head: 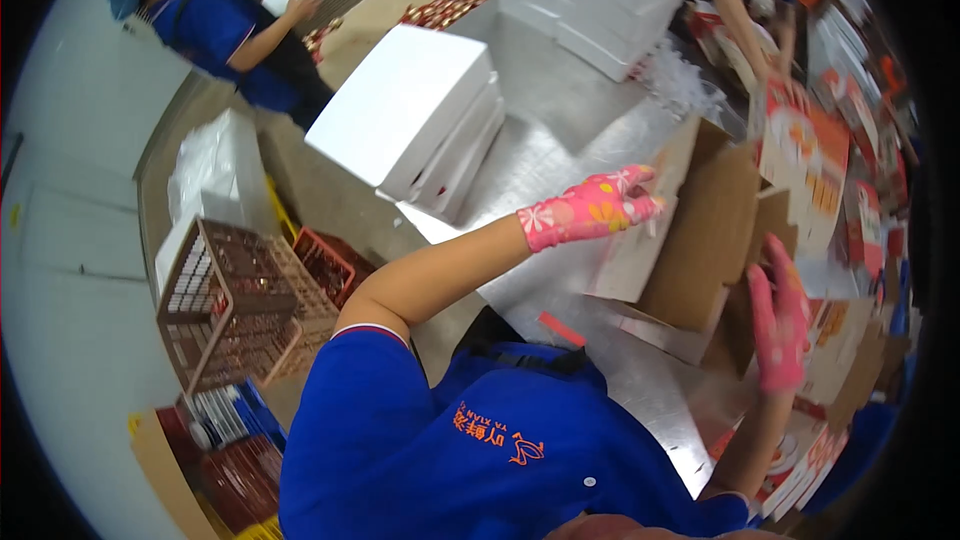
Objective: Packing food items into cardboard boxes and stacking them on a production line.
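In front of me an open cardboard carton (pixel 694 240) rests tilted on a metal table (pixel 536 146), its brown inside showing and its flaps spread. My left hand (pixel 592 206), in a pink flowered glove, is at the carton's pale outer left side with fingers bent. Whether those fingers grip the cardboard is unclear. My right hand (pixel 781 319), gloved in pink too and blurred, is beside the carton's right flap. Its fingers are apart and nothing shows between them. A red strip (pixel 561 328) lies on the metal near my waist.
White foam boxes (pixel 409 109) are stacked at the table's left edge, with a taller stack (pixel 600 0) behind. Printed cartons (pixel 802 157) crowd the right. Plastic crates (pixel 247 300) stand on the left. One co-worker (pixel 217 30) holds a white box; another's arms (pixel 735 11) reach among cartons.
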A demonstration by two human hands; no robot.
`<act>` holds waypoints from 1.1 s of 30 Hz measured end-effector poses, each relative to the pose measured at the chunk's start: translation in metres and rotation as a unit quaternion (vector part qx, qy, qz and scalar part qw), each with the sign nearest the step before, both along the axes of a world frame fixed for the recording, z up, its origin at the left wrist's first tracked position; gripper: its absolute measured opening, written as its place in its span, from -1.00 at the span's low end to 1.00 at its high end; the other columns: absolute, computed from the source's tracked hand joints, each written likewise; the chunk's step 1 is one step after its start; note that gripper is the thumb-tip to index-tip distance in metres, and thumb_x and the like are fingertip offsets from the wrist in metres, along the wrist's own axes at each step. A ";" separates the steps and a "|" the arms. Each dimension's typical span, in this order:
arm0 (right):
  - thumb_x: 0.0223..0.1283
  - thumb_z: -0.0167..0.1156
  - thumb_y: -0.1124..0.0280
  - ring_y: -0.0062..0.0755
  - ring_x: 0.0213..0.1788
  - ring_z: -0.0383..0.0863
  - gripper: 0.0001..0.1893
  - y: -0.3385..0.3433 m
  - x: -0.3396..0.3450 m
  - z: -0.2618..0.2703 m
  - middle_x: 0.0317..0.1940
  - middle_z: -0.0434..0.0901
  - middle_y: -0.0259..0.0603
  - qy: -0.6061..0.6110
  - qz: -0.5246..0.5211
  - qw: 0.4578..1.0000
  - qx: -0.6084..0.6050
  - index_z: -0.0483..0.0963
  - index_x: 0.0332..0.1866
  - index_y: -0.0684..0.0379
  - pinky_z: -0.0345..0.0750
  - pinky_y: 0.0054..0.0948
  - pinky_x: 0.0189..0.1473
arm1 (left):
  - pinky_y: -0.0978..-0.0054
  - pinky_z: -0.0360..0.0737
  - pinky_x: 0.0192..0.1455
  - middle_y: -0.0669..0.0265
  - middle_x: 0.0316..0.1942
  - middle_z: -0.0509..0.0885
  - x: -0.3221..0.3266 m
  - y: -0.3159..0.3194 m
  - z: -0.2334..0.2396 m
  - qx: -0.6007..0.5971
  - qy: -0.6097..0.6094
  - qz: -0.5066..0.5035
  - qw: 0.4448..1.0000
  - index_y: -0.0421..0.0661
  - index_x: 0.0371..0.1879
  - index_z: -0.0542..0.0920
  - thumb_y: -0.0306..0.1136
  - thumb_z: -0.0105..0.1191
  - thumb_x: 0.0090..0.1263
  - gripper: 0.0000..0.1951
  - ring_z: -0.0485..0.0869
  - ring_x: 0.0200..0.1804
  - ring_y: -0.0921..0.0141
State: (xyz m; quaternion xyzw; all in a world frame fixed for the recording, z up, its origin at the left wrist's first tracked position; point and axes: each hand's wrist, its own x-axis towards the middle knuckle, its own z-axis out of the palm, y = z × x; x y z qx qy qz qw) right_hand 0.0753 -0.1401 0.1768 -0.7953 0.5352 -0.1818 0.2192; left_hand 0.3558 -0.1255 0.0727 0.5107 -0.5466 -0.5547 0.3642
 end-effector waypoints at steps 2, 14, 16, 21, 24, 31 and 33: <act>0.23 0.12 0.45 -0.02 0.15 0.54 -0.53 0.034 0.023 0.012 0.10 0.55 0.05 -0.074 0.030 0.992 -0.096 0.40 0.27 0.24 0.46 -0.27 0.18 | 0.35 0.47 0.23 0.11 0.15 0.55 0.032 0.019 0.011 -0.097 -0.093 0.086 0.987 -0.12 0.32 0.33 -0.07 0.08 0.42 -0.42 0.55 0.17 0.28; 0.12 0.32 -0.09 -0.37 0.48 0.15 0.22 0.032 0.313 -0.145 0.49 -0.01 0.08 -0.382 0.020 0.702 0.601 -0.52 0.52 0.15 0.18 -0.08 0.41 | 0.50 0.31 0.40 0.15 0.29 0.43 0.383 0.066 -0.027 0.079 -0.452 0.050 0.887 -0.19 0.30 0.36 -0.36 -0.37 0.60 -0.61 0.39 0.34 0.38; 0.07 0.35 -0.12 -0.21 0.46 0.20 0.29 0.023 0.344 -0.157 0.47 0.05 0.09 -0.403 0.008 0.662 0.632 -0.59 0.50 0.16 0.14 0.04 0.41 | 0.55 0.27 0.41 0.21 0.21 0.50 0.377 0.084 -0.028 0.059 -0.492 0.051 0.867 -0.23 0.26 0.38 -0.32 -0.37 0.61 -0.61 0.44 0.28 0.46; 0.02 0.40 -0.05 -0.02 0.33 0.35 0.30 0.020 0.376 -0.148 0.37 0.17 0.18 -0.419 -0.027 0.696 0.583 -0.55 0.48 0.22 0.32 -0.06 0.33 | 0.57 0.40 0.22 0.35 0.03 0.60 0.352 0.095 -0.021 0.089 -0.064 0.202 0.973 -0.23 0.18 0.45 -0.26 -0.10 0.55 -0.64 0.53 0.07 0.52; 0.09 0.39 0.16 -0.08 0.15 0.51 0.06 0.027 0.371 -0.150 0.21 0.33 0.16 -0.483 -0.024 0.684 0.546 -0.28 0.45 0.30 0.57 -0.20 0.09 | 0.59 0.55 -0.12 0.40 -0.16 0.64 0.337 0.108 -0.035 0.062 -0.150 0.294 0.942 -0.22 0.08 0.52 -0.19 0.13 0.43 -0.61 0.56 -0.18 0.58; 0.18 0.32 0.30 -0.10 0.17 0.49 -0.05 0.020 0.300 -0.122 0.20 0.33 0.12 -0.565 -0.041 0.677 0.470 -0.22 0.47 0.32 0.55 -0.27 0.12 | 0.51 0.52 0.06 0.23 0.03 0.59 0.257 0.120 -0.043 0.075 0.045 0.392 0.916 -0.34 0.33 0.24 -0.22 0.05 0.47 -0.42 0.57 0.00 0.43; 0.14 0.35 0.34 -0.10 0.27 0.38 0.00 0.030 0.271 -0.113 0.22 0.32 0.11 -0.519 -0.051 0.772 0.364 -0.23 0.50 0.32 0.42 -0.26 0.26 | 0.55 0.51 0.03 0.30 -0.03 0.56 0.240 0.120 -0.039 0.045 0.055 0.375 0.924 -0.32 0.35 0.21 -0.30 0.02 0.48 -0.45 0.54 -0.06 0.47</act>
